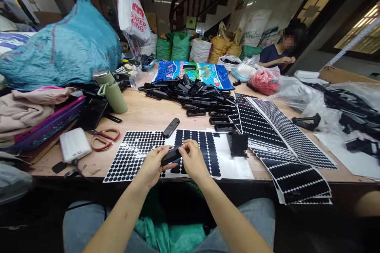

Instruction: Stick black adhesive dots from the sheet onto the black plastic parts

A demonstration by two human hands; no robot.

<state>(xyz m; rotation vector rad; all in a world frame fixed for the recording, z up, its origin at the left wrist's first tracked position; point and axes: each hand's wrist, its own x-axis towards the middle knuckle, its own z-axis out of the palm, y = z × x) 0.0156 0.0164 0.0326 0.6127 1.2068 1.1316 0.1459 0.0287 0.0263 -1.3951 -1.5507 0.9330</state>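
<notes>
My left hand (152, 165) and my right hand (193, 159) meet over the table's near edge, both closed on one small black plastic part (171, 155). The right fingertips press on its upper end. Under my hands lies a white sheet of round black sticker dots (133, 152), partly stripped on its right side. Another loose black part (171, 127) rests just beyond the sheet. A heap of the same black parts (190, 93) is piled at mid-table.
Stacked dot sheets (285, 142) fan out to the right. At left are red scissors (102, 139), a white power bank (75, 144), a green flask (112, 91) and a blue sack (63, 45). Another person (279, 53) sits at the far right corner.
</notes>
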